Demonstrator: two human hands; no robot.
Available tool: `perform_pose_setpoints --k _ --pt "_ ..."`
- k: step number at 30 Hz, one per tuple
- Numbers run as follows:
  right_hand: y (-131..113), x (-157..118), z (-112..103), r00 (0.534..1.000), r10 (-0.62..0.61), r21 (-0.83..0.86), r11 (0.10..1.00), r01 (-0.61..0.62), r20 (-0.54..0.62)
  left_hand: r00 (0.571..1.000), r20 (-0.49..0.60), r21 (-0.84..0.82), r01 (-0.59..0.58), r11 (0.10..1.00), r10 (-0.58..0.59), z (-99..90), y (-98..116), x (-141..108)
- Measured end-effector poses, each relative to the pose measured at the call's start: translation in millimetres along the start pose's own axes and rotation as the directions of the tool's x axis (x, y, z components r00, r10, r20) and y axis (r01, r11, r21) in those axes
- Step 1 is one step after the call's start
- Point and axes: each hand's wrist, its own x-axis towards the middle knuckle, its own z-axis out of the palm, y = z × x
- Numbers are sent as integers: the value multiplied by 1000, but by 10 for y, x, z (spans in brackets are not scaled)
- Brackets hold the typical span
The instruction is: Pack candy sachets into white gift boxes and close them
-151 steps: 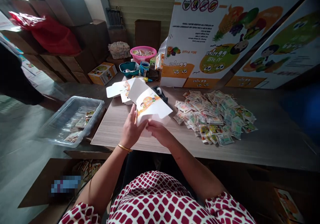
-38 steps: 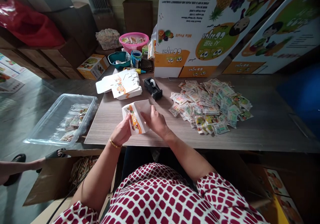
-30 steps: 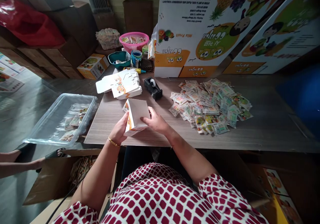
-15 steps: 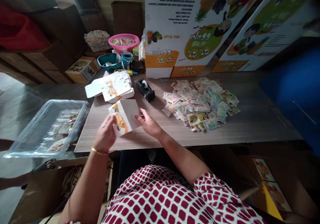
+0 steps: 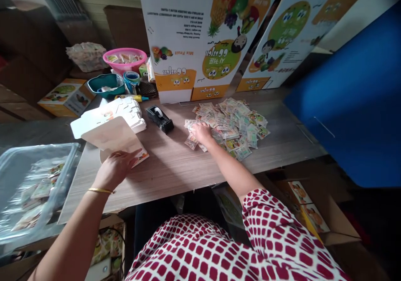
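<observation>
A small white printed carton point(image 5: 109, 132) with its flap standing up rests on the table's left part. My left hand point(image 5: 117, 166) is closed on the carton's near side, fingers lying across its edge. Over at the left edge of a heap of small printed packets point(image 5: 232, 120), my right hand point(image 5: 202, 132) has its fingers curled down onto a few packets; its fingertips are partly hidden among them. Between the two hands sits a black tape dispenser point(image 5: 160, 119). Flat white cartons point(image 5: 128, 110) lie stacked behind the one I hold.
Large printed boxes point(image 5: 184, 34) stand along the table's back. A pink basin point(image 5: 125, 59), a teal basin point(image 5: 106, 87) and tape rolls point(image 5: 131, 80) are at the back left. A clear plastic bin point(image 5: 34, 189) flanks the left edge; a blue surface point(image 5: 351, 93) rises on the right.
My right hand has left the carton and moved right to the packets. The carton, in my left hand, has turned and come down, its flap now raised. The view has shifted right.
</observation>
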Motion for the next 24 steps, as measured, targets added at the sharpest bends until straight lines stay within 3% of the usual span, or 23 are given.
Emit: perform_pose_setpoints --k 2,5,11,16,19,21,22,24 --pt "41 74 26 999 -21 -46 999 23 45 999 -36 29 -5 1000 6 -27 -67 96" --pt "76 93 80 1000 6 -57 998 -6 15 994 -110 46 -19 999 24 -85 -109 156" --pt "122 30 197 998 -67 -19 998 67 13 975 -174 -22 -146 989 140 -49 -34 159" --pt "96 50 108 987 -31 50 998 39 -160 918 -396 -51 -4 999 -16 -171 133 163" --pt "42 -28 23 948 6 170 984 51 -318 885 -416 -270 100 958 -210 -206 429 127" --pt "-78 -182 -18 931 35 259 964 65 -364 874 -283 -580 172 796 -395 -126 724 128" --pt "-175 -294 -32 931 45 307 949 74 -363 871 -148 -746 213 631 -469 -56 886 146" --pt "-428 -573 -45 944 0 405 903 141 -330 860 158 -949 267 165 -485 108 1197 215"
